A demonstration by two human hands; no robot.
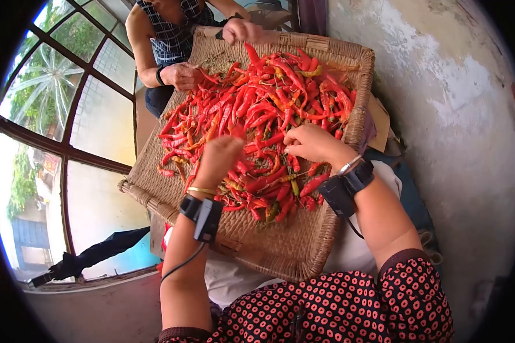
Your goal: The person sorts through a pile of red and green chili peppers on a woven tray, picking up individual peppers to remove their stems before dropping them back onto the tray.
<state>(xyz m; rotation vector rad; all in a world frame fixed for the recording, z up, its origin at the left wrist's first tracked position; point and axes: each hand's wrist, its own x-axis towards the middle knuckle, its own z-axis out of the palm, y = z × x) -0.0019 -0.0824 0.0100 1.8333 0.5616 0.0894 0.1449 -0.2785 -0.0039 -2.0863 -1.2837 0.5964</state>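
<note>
A large heap of red chili peppers (263,114), a few of them orange or green, lies on a woven tray (286,246). Over the left part of the heap is my left hand (220,159), blurred, its fingers curled and smeared by motion near a red pepper. My right hand (315,143) is at the heap's right side, fingertips pinched together just above the peppers; whatever may be between them is too small to name. Both wrists carry black devices and bracelets.
Across the tray a person (177,34) has both hands at its far edge, one touching peppers. A barred window (68,114) is at the left, with a folded black umbrella (106,247) below it. A stained wall (440,114) stands at the right.
</note>
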